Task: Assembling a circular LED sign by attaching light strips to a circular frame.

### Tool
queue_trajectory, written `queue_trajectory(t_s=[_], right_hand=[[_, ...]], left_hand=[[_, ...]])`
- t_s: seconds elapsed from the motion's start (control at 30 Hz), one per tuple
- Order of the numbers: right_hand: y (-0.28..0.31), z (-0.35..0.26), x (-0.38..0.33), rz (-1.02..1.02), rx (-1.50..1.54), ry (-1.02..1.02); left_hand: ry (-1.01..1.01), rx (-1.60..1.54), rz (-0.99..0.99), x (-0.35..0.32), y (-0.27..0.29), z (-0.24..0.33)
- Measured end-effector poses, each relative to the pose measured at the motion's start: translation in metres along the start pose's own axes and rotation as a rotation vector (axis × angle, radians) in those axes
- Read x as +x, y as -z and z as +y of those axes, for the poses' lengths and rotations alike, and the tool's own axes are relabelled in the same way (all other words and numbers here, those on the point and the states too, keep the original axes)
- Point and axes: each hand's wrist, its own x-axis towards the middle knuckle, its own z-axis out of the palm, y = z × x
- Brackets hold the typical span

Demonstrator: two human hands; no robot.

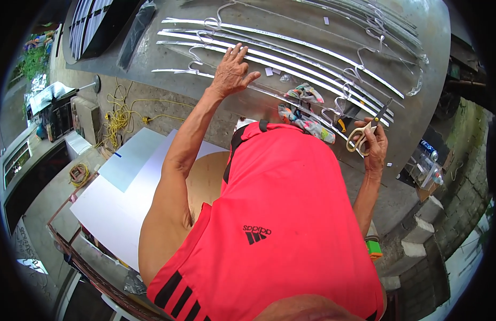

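Note:
Long, thin silvery-white strips [291,63] lie side by side across a grey metal table, with white cords [211,23] looped around them in places. Over the strips' left part is my left hand [233,74], fingers stretched out, the tips on or just above one strip. It holds nothing. At the right, near the strips' other ends, my right hand [375,147] grips a pair of scissors [357,138] with pale handles. Their dark blades point up and away from me. Between my hands, a multicoloured patterned cloth [306,115] lies crumpled at the table's near edge.
More strips [387,21] lie at the far right of the grey table [146,80]. Left of me are large white and pale blue sheets [119,195] and a tangled yellow cord [117,115]. A spray can [429,150] and bottles sit low at the right, beside concrete blocks [419,230].

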Motion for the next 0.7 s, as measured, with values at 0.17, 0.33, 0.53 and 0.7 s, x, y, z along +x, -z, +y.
queue_trajectory(t_s=[0.17, 0.33, 0.53, 0.7], right_hand=[[-0.005, -0.004, -0.003, 0.007, -0.019, 0.010], [-0.010, -0.007, -0.001, 0.020, 0.077, -0.020], [-0.015, -0.013, 0.003, -0.034, 0.115, -0.041], [-0.016, -0.008, 0.002, -0.041, 0.057, -0.018]], left_hand=[[-0.011, -0.057, 0.047, -0.002, -0.003, -0.008], [0.075, -0.223, 0.241, 0.007, -0.006, -0.007], [0.132, 0.008, 0.144, 0.031, -0.006, -0.008], [0.143, 0.011, 0.141, 0.031, -0.007, -0.008]])
